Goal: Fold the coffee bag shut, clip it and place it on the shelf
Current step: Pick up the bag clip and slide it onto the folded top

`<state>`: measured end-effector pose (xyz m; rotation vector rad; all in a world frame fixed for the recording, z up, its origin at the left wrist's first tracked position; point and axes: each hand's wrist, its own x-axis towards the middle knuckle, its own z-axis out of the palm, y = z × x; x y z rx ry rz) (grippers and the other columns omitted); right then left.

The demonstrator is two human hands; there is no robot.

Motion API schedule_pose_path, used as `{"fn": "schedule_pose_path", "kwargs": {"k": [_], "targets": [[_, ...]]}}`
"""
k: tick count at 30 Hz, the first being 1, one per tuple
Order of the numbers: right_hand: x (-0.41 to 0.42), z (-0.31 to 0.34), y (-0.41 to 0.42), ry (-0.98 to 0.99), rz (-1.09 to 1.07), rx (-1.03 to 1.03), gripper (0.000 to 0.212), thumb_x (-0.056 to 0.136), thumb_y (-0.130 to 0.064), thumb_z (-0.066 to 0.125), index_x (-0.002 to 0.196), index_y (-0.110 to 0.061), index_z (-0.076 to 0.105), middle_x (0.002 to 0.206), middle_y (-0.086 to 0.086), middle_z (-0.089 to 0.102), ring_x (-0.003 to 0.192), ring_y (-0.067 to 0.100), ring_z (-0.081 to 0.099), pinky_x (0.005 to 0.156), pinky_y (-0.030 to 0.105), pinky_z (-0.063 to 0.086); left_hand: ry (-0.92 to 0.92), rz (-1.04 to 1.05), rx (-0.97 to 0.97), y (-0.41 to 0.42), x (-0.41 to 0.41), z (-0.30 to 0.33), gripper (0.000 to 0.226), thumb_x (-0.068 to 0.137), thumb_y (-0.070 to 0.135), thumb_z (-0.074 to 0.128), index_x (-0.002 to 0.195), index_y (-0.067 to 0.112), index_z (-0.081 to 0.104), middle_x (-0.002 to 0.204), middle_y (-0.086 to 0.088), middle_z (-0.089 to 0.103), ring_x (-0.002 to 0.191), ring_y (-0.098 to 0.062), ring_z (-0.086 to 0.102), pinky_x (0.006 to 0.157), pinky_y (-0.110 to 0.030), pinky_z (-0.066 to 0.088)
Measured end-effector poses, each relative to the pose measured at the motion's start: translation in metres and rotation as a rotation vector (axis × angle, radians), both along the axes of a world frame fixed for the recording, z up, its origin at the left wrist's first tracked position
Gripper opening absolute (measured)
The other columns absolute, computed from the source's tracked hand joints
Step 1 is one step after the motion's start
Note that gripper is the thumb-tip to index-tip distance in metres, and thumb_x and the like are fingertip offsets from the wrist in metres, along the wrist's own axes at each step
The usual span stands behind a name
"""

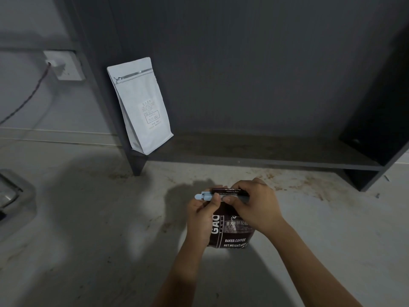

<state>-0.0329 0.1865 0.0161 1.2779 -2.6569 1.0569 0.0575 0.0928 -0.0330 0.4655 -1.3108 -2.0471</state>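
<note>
A dark brown coffee bag (pixel 232 235) with white lettering stands on the pale counter (pixel 99 218), its top folded over into a flat strip. A light blue clip (pixel 203 196) lies along that fold, its end sticking out to the left. My left hand (pixel 202 216) grips the bag's upper left side and pinches the clip. My right hand (pixel 256 204) presses down on the folded top and the clip's right part. The dark shelf (pixel 254 151) runs behind the bag, low above the counter.
A white coffee bag (pixel 141 105) leans at the shelf's left end against its upright. A wall socket (pixel 64 65) with a plugged cable is on the left wall. A metal object (pixel 11 191) sits at the left edge. Brown coffee stains mark the counter under the shelf.
</note>
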Motion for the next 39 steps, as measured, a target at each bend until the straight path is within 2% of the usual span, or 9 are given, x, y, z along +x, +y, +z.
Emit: {"fn": "schedule_pose_path", "kwargs": {"k": [6, 8, 11, 17, 22, 26, 32, 36, 39], "targets": [[0.0004, -0.0029, 0.0003, -0.003, -0.015, -0.032, 0.019, 0.07, -0.039, 0.069, 0.079, -0.022, 0.067, 0.065, -0.009, 0.056, 0.078, 0.013, 0.051, 0.059, 0.026, 0.039, -0.003, 0.028, 0.004, 0.0018, -0.0023, -0.0016, 0.016, 0.072, 0.024, 0.065, 0.081, 0.011, 0.07, 0.069, -0.004, 0.074, 0.069, -0.022, 0.07, 0.063, -0.031, 0.058], [0.001, -0.0035, -0.0005, 0.005, -0.017, -0.044, 0.019, 0.07, -0.038, 0.068, 0.078, -0.021, 0.067, 0.063, -0.012, 0.052, 0.077, 0.013, 0.05, 0.057, 0.022, 0.036, 0.0, 0.04, 0.008, 0.0024, -0.0034, -0.0023, 0.021, 0.068, 0.029, 0.068, 0.079, 0.012, 0.071, 0.069, -0.004, 0.074, 0.07, -0.023, 0.069, 0.065, -0.032, 0.058], [0.0008, -0.0053, -0.0015, 0.035, -0.019, -0.048, 0.025, 0.068, -0.043, 0.06, 0.076, -0.02, 0.066, 0.062, -0.011, 0.053, 0.076, 0.015, 0.051, 0.054, 0.024, 0.034, -0.005, 0.055, 0.007, 0.0027, -0.0042, -0.0027, 0.012, 0.074, 0.021, 0.062, 0.076, 0.013, 0.071, 0.067, -0.004, 0.073, 0.068, -0.023, 0.069, 0.065, -0.034, 0.057], [0.0007, -0.009, -0.0043, 0.071, -0.05, -0.033, 0.031, 0.066, -0.048, 0.054, 0.073, -0.02, 0.065, 0.068, -0.003, 0.066, 0.08, 0.019, 0.053, 0.071, 0.032, 0.034, -0.024, 0.058, 0.016, 0.0019, -0.0051, -0.0037, 0.013, 0.074, 0.019, 0.06, 0.076, 0.01, 0.069, 0.066, -0.005, 0.071, 0.067, -0.027, 0.067, 0.066, -0.035, 0.055], [0.0005, -0.0092, -0.0058, 0.087, -0.06, -0.023, 0.031, 0.066, -0.049, 0.052, 0.074, -0.022, 0.065, 0.07, -0.004, 0.068, 0.082, 0.019, 0.053, 0.073, 0.031, 0.028, -0.048, 0.075, -0.009, -0.0001, -0.0051, -0.006, 0.014, 0.069, 0.026, 0.066, 0.074, 0.013, 0.07, 0.066, -0.005, 0.071, 0.069, -0.031, 0.066, 0.071, -0.041, 0.053], [0.0003, -0.0094, -0.0062, 0.109, -0.061, -0.019, 0.031, 0.067, -0.049, 0.052, 0.075, -0.022, 0.065, 0.071, -0.004, 0.068, 0.082, 0.019, 0.054, 0.072, 0.031, 0.029, -0.064, 0.058, -0.052, -0.0016, -0.005, -0.004, 0.011, 0.076, 0.023, 0.061, 0.072, 0.017, 0.07, 0.063, -0.003, 0.071, 0.064, -0.023, 0.068, 0.064, -0.034, 0.055], [0.0005, -0.0068, -0.0034, 0.086, -0.033, -0.034, 0.032, 0.07, -0.05, 0.055, 0.079, -0.021, 0.066, 0.072, -0.005, 0.066, 0.081, 0.017, 0.054, 0.064, 0.028, 0.034, -0.188, 0.096, -0.126, -0.0042, -0.0005, -0.009, 0.036, 0.084, 0.052, 0.047, 0.076, 0.022, 0.066, 0.067, -0.002, 0.071, 0.068, -0.019, 0.069, 0.064, -0.036, 0.054], [0.0026, -0.0032, -0.0007, 0.072, -0.023, -0.022, 0.026, 0.073, -0.045, 0.064, 0.084, -0.021, 0.066, 0.07, -0.012, 0.052, 0.079, 0.012, 0.049, 0.056, 0.018, 0.03, -0.187, 0.222, -0.247, -0.0027, 0.0004, -0.0089, 0.024, 0.09, 0.038, 0.046, 0.076, 0.029, 0.063, 0.068, 0.002, 0.068, 0.063, -0.005, 0.066, 0.059, -0.025, 0.052], [0.0001, -0.0017, 0.0024, 0.032, 0.013, -0.05, 0.025, 0.069, -0.041, 0.071, 0.086, -0.023, 0.065, 0.076, -0.011, 0.06, 0.081, 0.01, 0.05, 0.06, 0.019, 0.034, -0.171, 0.265, -0.299, -0.0019, 0.0002, -0.0077, 0.016, 0.082, 0.034, 0.048, 0.078, 0.034, 0.063, 0.068, 0.006, 0.068, 0.064, 0.002, 0.065, 0.06, -0.016, 0.052]]}}
